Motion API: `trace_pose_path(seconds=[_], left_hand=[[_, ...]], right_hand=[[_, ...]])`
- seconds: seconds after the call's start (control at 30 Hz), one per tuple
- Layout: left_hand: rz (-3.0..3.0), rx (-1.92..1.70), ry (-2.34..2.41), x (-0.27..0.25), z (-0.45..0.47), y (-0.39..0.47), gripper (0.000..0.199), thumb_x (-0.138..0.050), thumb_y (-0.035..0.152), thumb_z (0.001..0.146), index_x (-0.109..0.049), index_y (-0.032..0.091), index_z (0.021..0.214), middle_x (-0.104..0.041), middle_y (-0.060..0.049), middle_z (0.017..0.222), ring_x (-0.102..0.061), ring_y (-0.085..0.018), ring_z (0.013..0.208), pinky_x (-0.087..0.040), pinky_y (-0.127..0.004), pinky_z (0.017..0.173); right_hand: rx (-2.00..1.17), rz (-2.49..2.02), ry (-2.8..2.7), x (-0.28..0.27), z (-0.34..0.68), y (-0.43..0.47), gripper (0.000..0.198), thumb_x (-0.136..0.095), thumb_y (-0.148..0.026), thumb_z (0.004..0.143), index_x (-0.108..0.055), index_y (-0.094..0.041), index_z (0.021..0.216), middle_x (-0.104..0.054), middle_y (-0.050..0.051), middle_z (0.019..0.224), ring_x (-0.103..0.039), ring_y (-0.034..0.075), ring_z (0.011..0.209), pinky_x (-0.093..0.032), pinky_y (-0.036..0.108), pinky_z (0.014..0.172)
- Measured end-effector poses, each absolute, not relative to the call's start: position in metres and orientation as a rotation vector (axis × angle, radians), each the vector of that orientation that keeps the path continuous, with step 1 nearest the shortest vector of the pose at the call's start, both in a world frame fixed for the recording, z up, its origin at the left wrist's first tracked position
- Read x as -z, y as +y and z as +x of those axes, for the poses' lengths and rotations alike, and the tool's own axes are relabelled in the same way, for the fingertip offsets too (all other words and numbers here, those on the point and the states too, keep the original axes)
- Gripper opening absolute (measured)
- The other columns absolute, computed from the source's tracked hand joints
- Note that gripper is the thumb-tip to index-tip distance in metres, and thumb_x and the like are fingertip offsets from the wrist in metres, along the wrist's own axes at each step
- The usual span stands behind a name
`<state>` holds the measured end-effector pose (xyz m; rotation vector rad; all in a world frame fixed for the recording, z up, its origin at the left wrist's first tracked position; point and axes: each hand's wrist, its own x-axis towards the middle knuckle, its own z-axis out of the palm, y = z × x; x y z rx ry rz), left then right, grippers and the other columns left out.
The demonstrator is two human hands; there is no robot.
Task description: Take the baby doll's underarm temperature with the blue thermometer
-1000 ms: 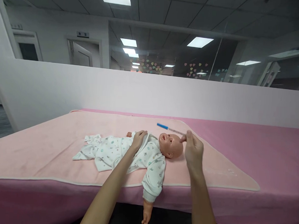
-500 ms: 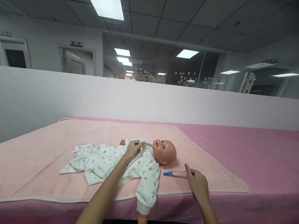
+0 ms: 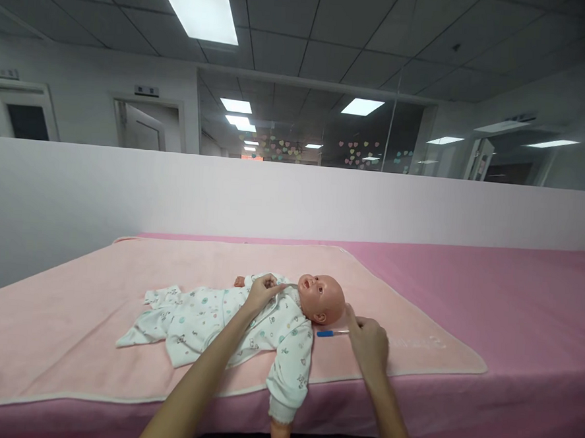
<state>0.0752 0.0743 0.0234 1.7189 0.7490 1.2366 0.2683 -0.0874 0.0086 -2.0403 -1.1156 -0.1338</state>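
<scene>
A baby doll (image 3: 321,299) in a white patterned outfit (image 3: 195,315) lies on its back, head to the right, on a peach blanket (image 3: 80,285). My left hand (image 3: 262,294) rests over the doll's chest, its fingers closed on the edge of the outfit's front just below the neck. Beside the doll's head, my right hand (image 3: 368,342) grips the far end of a slim clear thermometer (image 3: 326,334) with a blue end. That blue end points left, toward the doll's shoulder; the gripped end is hidden by my fingers. One doll arm hangs over the table's front edge.
Pink cloth (image 3: 524,312) covers the table under and beyond the blanket. Behind it stands a low white partition (image 3: 294,199). Past that are doorways and a glass wall with heart-shaped stickers.
My right hand has moved left and slightly up, closer to the doll's head, carrying the thermometer with it. My left hand stays at the doll's chest. The camera view has shifted slightly.
</scene>
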Motion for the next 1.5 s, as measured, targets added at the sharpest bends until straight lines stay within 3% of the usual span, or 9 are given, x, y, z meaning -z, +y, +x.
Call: trace_pose_path(seconds=[0.13, 0.27, 0.37, 0.67, 0.93, 1.03, 1.2, 1.5], left_hand=[[1.626, -1.253, 0.728, -0.022, 0.075, 0.077, 0.034, -0.069, 0.041, 0.059, -0.055, 0.016, 0.078, -0.041, 0.009, 0.046, -0.033, -0.004, 0.037, -0.024, -0.017, 0.039], [1.505, -1.301, 0.741, -0.021, 0.073, 0.080, 0.034, -0.069, 0.041, 0.059, -0.059, 0.014, 0.076, -0.050, 0.005, 0.051, -0.036, -0.003, 0.039, -0.026, -0.017, 0.039], [1.412, -1.363, 0.777, -0.022, 0.072, 0.081, 0.035, -0.070, 0.042, 0.059, -0.061, 0.013, 0.075, -0.055, 0.003, 0.058, -0.039, -0.003, 0.043, -0.030, -0.017, 0.041], [1.263, -1.451, 0.808, -0.024, 0.073, 0.078, 0.040, -0.072, 0.041, 0.056, -0.066, 0.012, 0.083, -0.064, -0.002, 0.071, -0.052, -0.008, 0.056, -0.040, -0.021, 0.052], [1.788, -1.261, 0.796, -0.026, 0.078, 0.068, 0.024, -0.064, 0.035, 0.066, -0.072, 0.015, 0.078, -0.070, -0.007, 0.081, -0.061, -0.019, 0.080, -0.045, -0.029, 0.074], [1.874, -1.185, 0.725, -0.029, 0.077, 0.064, 0.024, -0.060, 0.034, 0.069, -0.072, 0.016, 0.081, -0.070, -0.007, 0.085, -0.061, -0.020, 0.087, -0.045, -0.030, 0.078], [1.882, -1.144, 0.632, -0.033, 0.075, 0.060, 0.025, -0.053, 0.029, 0.071, -0.072, 0.015, 0.079, -0.070, -0.005, 0.082, -0.060, -0.020, 0.085, -0.044, -0.029, 0.080], [1.822, -1.149, 0.574, -0.031, 0.073, 0.060, 0.025, -0.052, 0.019, 0.065, -0.072, 0.015, 0.079, -0.070, -0.006, 0.083, -0.061, -0.021, 0.086, -0.044, -0.033, 0.085]], right_hand=[[0.136, -1.674, -1.435, -0.036, 0.197, -0.065, 0.046, -0.035, -0.042, 0.087, -0.055, -0.020, 0.053, -0.058, 0.003, 0.053, -0.051, 0.014, 0.051, -0.032, 0.025, 0.051], [0.130, -1.704, -1.527, -0.042, 0.154, -0.024, 0.020, -0.043, -0.023, 0.082, -0.062, -0.019, 0.089, -0.066, 0.005, 0.084, -0.058, 0.016, 0.075, -0.035, 0.024, 0.061], [0.094, -1.784, -1.508, -0.034, 0.143, -0.006, 0.026, -0.047, -0.017, 0.076, -0.059, -0.018, 0.099, -0.065, 0.007, 0.089, -0.058, 0.019, 0.078, -0.036, 0.025, 0.062], [0.121, -1.676, -1.231, -0.014, 0.148, -0.008, 0.030, -0.041, -0.012, 0.073, -0.058, -0.020, 0.097, -0.059, 0.005, 0.094, -0.054, 0.016, 0.071, -0.036, 0.025, 0.061], [0.011, -1.386, -1.107, -0.009, 0.155, -0.004, 0.022, -0.039, -0.012, 0.076, -0.058, -0.018, 0.085, -0.062, 0.004, 0.089, -0.055, 0.017, 0.084, -0.038, 0.026, 0.073], [0.000, -1.279, -1.072, -0.007, 0.155, -0.003, 0.021, -0.038, -0.014, 0.077, -0.057, -0.018, 0.083, -0.063, 0.004, 0.085, -0.055, 0.017, 0.081, -0.039, 0.025, 0.071], [-0.006, -1.226, -1.048, -0.007, 0.155, -0.002, 0.018, -0.039, -0.015, 0.077, -0.057, -0.018, 0.082, -0.062, 0.004, 0.081, -0.054, 0.016, 0.074, -0.039, 0.025, 0.067], [0.010, -1.234, -1.072, -0.006, 0.155, -0.002, 0.021, -0.037, -0.014, 0.076, -0.057, -0.018, 0.081, -0.061, 0.005, 0.085, -0.054, 0.017, 0.080, -0.040, 0.026, 0.072]])
